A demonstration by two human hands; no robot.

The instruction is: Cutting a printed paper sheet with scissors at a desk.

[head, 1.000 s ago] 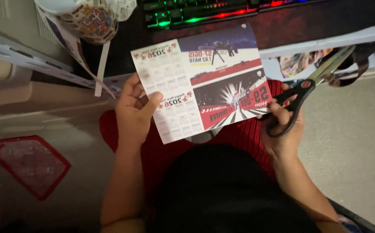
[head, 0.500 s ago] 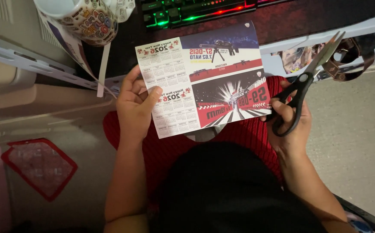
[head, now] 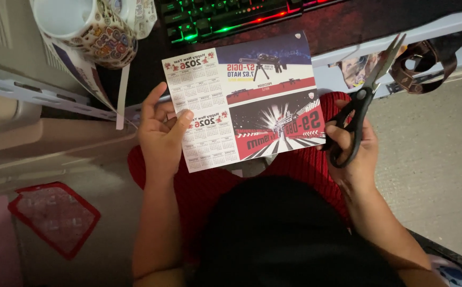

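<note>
- Head view: the left hand (head: 159,135) is pinching the left edge of a printed card (head: 244,101), the thumb lying on top of the calendar part and the fingers curling behind it.
- The card is being held flat above the lap, in the middle of the view, with its far edge reaching toward the desk (head: 348,24).
- The card is showing small calendar grids on its left part and two picture panels on its right, one blue and white, one red and black.
- The right hand (head: 353,151) is gripping black scissors (head: 361,103), fingers threaded through the handle loops and closed around them.
- The scissors are sitting just beside the right edge of the card, blades pointing far and right and standing slightly apart; the blades are not touching the card.
- A keyboard (head: 220,16) with green and red lights is glowing on the desk, far from the card.
- A patterned mug (head: 90,32) is standing at the far left, near the keyboard.
- A brown strap (head: 425,64) is lying at the far right, just beyond the scissor tips.
- A red ribbed cloth (head: 305,170) is covering the lap under the card.
- A red diamond-shaped mat (head: 56,218) is lying on the floor at the near left.
</note>
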